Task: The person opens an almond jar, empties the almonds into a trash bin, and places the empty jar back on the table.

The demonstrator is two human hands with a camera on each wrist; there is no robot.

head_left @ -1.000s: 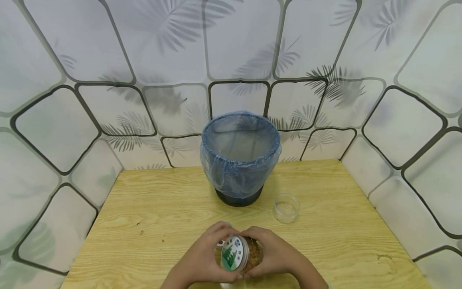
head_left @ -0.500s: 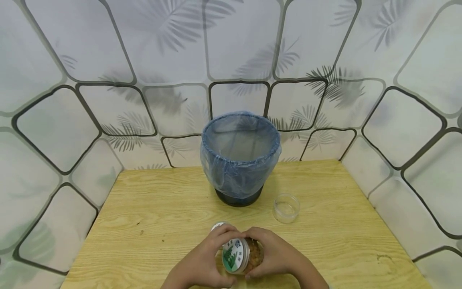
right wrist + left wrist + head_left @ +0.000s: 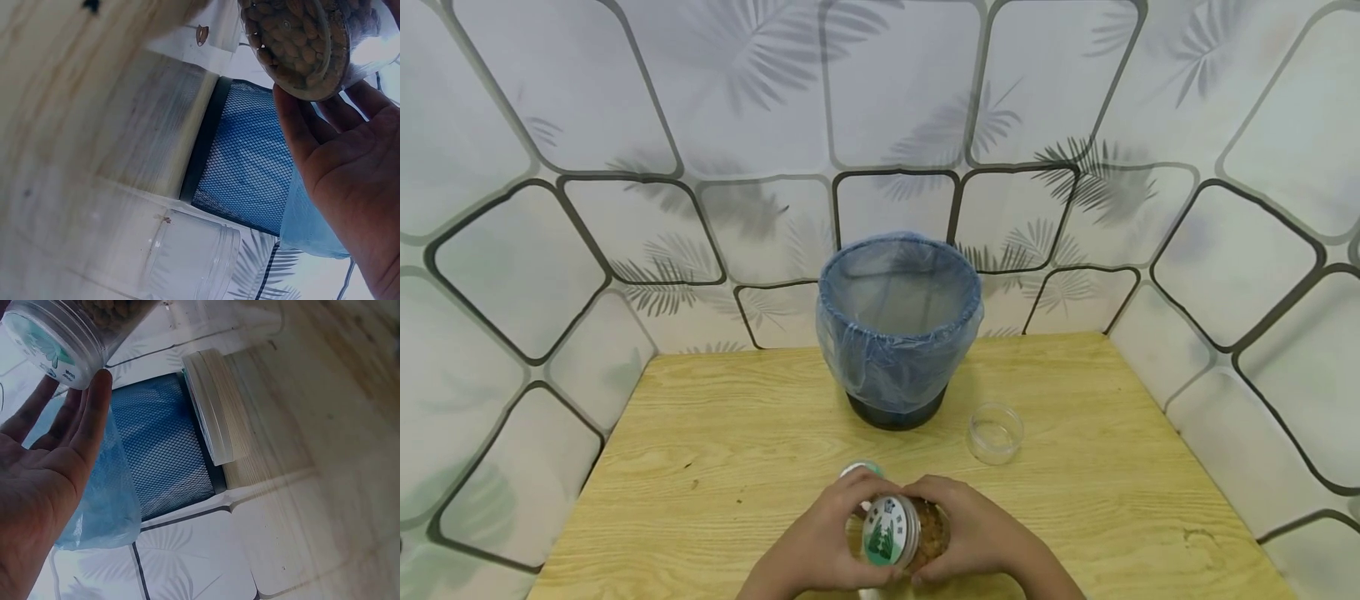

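Observation:
Between both hands a clear jar of almonds (image 3: pixel 931 533) lies tilted on its side, its lid end facing left. My left hand (image 3: pixel 820 537) grips the round lid (image 3: pixel 884 532), which is white with a green plant print, fingers over the top and thumb below. Around the jar's body curls my right hand (image 3: pixel 981 529). In the right wrist view the almonds (image 3: pixel 297 44) show through the jar's base. A second lid (image 3: pixel 859 468) with white and green print lies on the table behind my left fingers, partly hidden by them.
A mesh bin (image 3: pixel 244 156) lined with a blue plastic bag (image 3: pixel 898 367) stands at the back centre of the wooden table (image 3: pixel 715 433). To its right is an empty clear jar (image 3: pixel 995 433). Patterned cloth walls (image 3: pixel 760 225) enclose the table on three sides.
The lid's print has turned slightly. My left thumb dropped away from the lid half a second ago and is back against it now. The right hand keeps its hold on the jar.

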